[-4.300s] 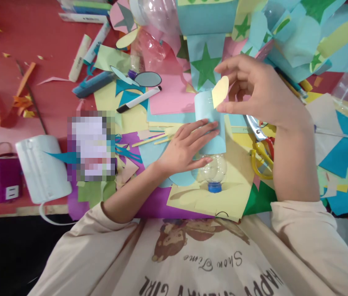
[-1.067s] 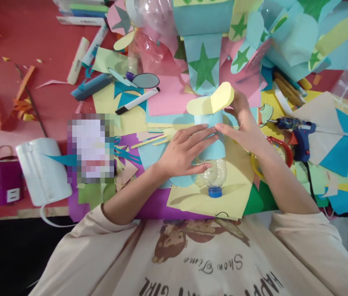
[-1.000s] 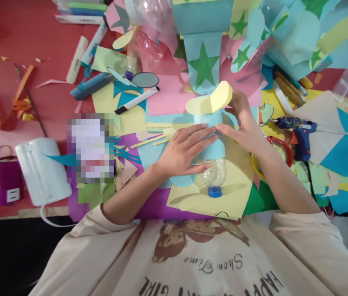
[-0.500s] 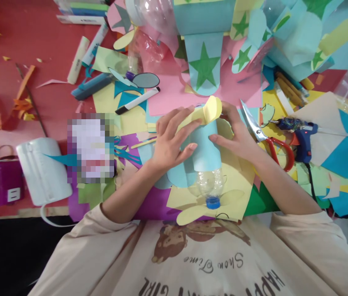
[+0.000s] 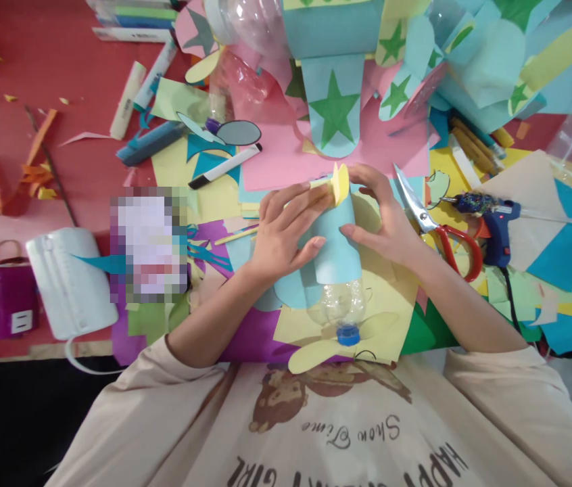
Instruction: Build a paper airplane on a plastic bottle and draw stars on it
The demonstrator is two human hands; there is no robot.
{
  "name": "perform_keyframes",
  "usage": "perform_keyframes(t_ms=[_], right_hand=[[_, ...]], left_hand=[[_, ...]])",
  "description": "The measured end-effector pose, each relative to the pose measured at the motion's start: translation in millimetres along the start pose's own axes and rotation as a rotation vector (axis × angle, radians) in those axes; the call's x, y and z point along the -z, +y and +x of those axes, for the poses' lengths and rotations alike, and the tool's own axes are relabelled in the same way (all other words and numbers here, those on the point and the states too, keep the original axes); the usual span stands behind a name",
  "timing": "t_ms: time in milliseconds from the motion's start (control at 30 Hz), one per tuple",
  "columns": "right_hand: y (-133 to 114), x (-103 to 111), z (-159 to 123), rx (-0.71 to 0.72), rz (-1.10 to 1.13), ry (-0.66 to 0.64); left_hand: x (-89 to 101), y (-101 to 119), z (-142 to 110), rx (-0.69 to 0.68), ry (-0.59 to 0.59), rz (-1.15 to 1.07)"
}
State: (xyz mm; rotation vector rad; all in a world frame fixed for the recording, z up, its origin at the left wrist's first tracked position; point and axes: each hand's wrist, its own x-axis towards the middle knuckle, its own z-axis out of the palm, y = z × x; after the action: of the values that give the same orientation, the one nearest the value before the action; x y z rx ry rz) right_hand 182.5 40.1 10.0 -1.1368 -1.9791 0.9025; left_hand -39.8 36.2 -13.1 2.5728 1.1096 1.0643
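Observation:
A clear plastic bottle [image 5: 341, 308] with a blue cap [image 5: 348, 334] is wrapped in light blue paper [image 5: 334, 243] and held above the cluttered table, cap toward me. My left hand [image 5: 280, 233] grips its left side, thumb on the blue wrap, fingers against a yellow paper piece [image 5: 339, 184] at the bottle's far end. My right hand [image 5: 385, 216] clasps the right side, its fingers curled round that same yellow piece. A second yellow paper shape [image 5: 316, 348] sticks out near the cap.
Red-handled scissors [image 5: 443, 233] and a blue glue gun [image 5: 491, 220] lie right of my hands. Coloured paper sheets [image 5: 276, 159], markers [image 5: 225, 166], glue sticks [image 5: 126, 101] and star-decorated paper models [image 5: 337, 101] crowd the red table [image 5: 37, 54]. A white roll [image 5: 70, 277] sits at left.
The bottle has been lifted and turned in both hands. My left hand went from lying flat on the wrap to gripping it. The yellow piece now shows edge-on.

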Motion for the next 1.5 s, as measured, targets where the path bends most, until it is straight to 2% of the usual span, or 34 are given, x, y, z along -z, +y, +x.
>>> perform_keyframes(t_ms=[133,200,333,433,533,667,800,1000,1100,1500], right_hand=[[-6,3,0,0.181,-0.125,0.048],[-10,5,0,0.242,-0.200,0.022],[-11,6,-1,0.170,-0.248,-0.036],[-10,4,-2,0.139,-0.240,-0.019],[-11,4,-2,0.177,-0.257,0.036],[-15,4,-1,0.281,-0.356,0.030],[-18,4,-2,0.281,-0.435,0.026],[-12,3,-3,0.335,-0.438,0.156],[-9,3,-3,0.349,-0.507,0.205],[3,-2,-2,0.315,-0.400,0.137]], left_hand=[[0.3,1,1,0.001,-0.004,-0.010],[0.3,2,1,-0.008,0.000,0.040],[-0.7,2,2,-0.038,0.056,0.036],[-2.3,1,1,-0.038,0.051,0.050],[-4.0,0,0,-0.027,0.045,0.116],[-5.6,-1,-2,-0.017,0.051,0.103],[-5.6,0,0,0.007,0.040,0.073],[-5.3,3,5,-0.052,0.164,0.066],[-5.2,3,5,-0.055,0.181,0.053],[-2.8,2,6,-0.049,0.138,0.013]])
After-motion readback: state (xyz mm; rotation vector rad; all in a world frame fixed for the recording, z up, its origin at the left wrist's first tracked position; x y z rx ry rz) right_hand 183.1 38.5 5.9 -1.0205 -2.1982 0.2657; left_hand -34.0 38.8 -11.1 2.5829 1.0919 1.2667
